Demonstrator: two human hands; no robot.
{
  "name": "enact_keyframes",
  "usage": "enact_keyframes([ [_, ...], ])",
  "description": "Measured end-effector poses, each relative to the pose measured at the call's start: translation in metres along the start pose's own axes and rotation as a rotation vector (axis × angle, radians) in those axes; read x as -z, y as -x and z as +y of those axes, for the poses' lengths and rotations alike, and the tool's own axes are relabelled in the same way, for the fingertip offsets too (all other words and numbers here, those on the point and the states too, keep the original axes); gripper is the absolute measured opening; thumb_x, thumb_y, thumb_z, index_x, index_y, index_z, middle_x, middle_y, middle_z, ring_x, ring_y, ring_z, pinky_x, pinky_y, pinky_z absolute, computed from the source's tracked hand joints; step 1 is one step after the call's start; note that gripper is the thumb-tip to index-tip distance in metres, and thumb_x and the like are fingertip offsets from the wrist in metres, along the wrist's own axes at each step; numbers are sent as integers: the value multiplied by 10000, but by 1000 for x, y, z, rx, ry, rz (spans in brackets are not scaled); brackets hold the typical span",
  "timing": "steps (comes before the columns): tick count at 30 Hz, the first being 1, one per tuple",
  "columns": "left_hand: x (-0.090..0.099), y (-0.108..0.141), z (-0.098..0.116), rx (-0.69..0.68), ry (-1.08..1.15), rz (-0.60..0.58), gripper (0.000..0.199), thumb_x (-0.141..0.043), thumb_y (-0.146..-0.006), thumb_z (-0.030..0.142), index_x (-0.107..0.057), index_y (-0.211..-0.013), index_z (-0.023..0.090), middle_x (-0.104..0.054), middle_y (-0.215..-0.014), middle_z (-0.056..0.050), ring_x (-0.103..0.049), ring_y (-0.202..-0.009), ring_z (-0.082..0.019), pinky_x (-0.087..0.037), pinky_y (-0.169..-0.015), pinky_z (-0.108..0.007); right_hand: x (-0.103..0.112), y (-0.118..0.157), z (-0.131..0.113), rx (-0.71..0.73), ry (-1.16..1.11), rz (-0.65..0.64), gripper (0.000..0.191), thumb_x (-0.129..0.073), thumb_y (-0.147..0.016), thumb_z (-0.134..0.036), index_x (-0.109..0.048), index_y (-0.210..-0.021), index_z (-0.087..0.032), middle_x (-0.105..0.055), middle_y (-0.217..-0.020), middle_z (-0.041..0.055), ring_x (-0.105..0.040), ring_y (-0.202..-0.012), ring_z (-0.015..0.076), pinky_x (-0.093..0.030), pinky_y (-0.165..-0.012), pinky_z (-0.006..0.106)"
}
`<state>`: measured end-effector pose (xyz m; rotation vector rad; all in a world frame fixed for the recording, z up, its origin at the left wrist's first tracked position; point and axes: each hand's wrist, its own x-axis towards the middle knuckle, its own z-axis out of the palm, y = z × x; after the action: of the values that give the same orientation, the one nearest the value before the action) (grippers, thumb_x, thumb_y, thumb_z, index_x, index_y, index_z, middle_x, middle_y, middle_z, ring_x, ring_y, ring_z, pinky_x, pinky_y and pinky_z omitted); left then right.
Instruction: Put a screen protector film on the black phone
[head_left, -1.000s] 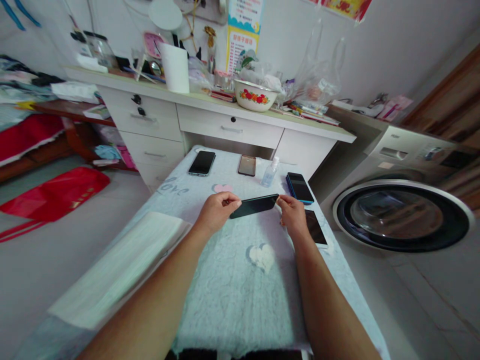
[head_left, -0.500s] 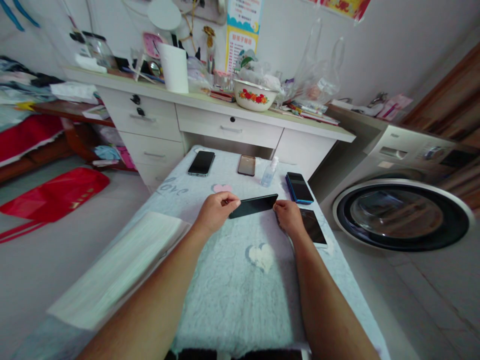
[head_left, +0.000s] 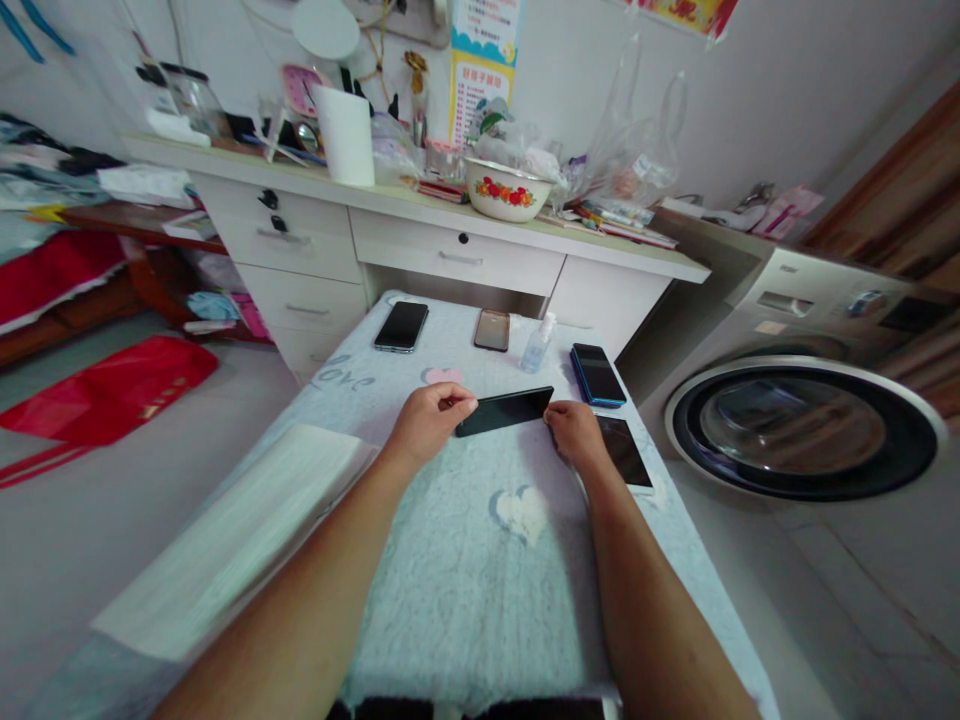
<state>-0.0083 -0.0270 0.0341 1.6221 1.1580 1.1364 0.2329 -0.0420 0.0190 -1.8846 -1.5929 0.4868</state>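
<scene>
Between my hands a dark smartphone (head_left: 504, 412) is held sideways, tilted up over the cloth-covered table (head_left: 480, 610). My left hand (head_left: 429, 425) pinches its left end between thumb and fingers. At its right end, my right hand (head_left: 574, 430) is closed on the corner. Partly hidden beside my right hand lies a white-edged device with a dark screen (head_left: 625, 452). Just beyond it rests a blue-edged phone (head_left: 598, 375). A small clear spray bottle (head_left: 537, 344) stands behind the held phone, with a brownish phone case (head_left: 492, 330) to its left. Another black-screened phone (head_left: 402, 326) lies at the far left.
A folded pale cloth or paper (head_left: 240, 540) lies along the table's left side. Behind the table stands a white desk (head_left: 457, 245) bearing a flowered bowl (head_left: 508, 190) and a paper roll (head_left: 343, 137). A washing machine (head_left: 806, 300) is at right, a red bag (head_left: 127, 390) on the floor at left.
</scene>
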Motion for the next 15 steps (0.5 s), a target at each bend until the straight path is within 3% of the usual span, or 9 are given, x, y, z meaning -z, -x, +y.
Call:
enact_keyframes([
  [5, 0, 1, 1, 7, 0, -2, 192, -625, -721, 342, -680, -765, 163, -656, -690, -2, -578, -657, -139, -435, -632, -255, -2, 2, 2, -70, -132, 14, 266, -421, -734, -340, -603, -680, -153, -345, -436, -60, -345, -351, 86, -241, -391, 223],
  [9, 0, 1, 2, 17, 5, -2, 197, -626, -720, 349, -679, -764, 164, -652, -685, -3, -573, -646, -138, -434, -634, -258, 1, 3, -7, -163, -386, 55, 378, -506, -711, -427, -656, -878, -122, -387, -458, -66, -359, -324, 90, -270, -336, 215],
  [12, 0, 1, 3, 15, -2, -1, 202, -626, -719, 351, -682, -769, 164, -659, -696, -5, -577, -653, -139, -435, -642, -258, 3, 3, -12, -143, -495, 129, 466, -549, -700, -465, -665, -966, -101, -446, -494, -50, -366, -346, 84, -304, -342, 215],
  [15, 0, 1, 2, 4, -1, 0, 198, -627, -716, 351, -685, -767, 169, -670, -711, -2, -580, -659, -138, -434, -641, -256, 3, 2, -11, -75, -465, 164, 524, -517, -739, -486, -652, -1043, -81, -525, -562, -14, -377, -380, 80, -349, -386, 222],
])
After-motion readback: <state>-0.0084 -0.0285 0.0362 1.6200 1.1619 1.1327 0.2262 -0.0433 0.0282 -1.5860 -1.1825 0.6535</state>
